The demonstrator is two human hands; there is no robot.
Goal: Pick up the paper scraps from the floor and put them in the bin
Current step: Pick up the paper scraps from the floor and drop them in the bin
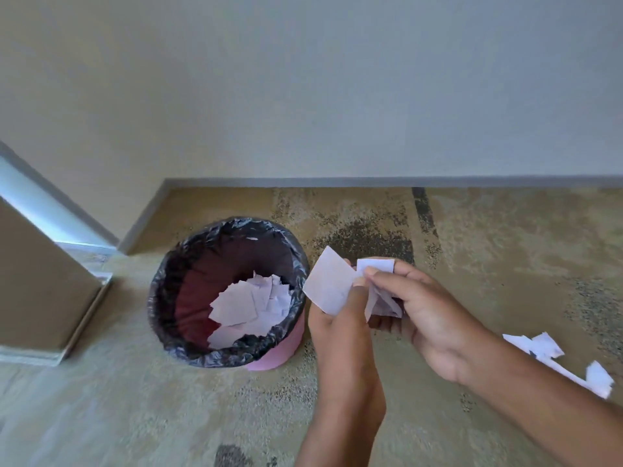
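Fingertip grip, left hand (338,323) and right hand (429,313), on scraps (328,285) beside bin (161,298)

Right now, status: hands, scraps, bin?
Left hand pinching large scrap; right hand gripping smaller scraps. Hands just right of bin, not over it. Loose scraps on floor, far right. Nothing in the way.

Floor (135,416): carpet, mottled beige-green, dark speckled patches in far middle, dark stripe (423,210) far right of centre, another dark blot (232,456) at near edge. Bin (279,357) stands upright left of centre, pink wall, black liner over rim. Brown box (37,281) sits at far left, well apart from bin. Paper scraps (546,345) lie in loose white cluster at right, some overlapping.
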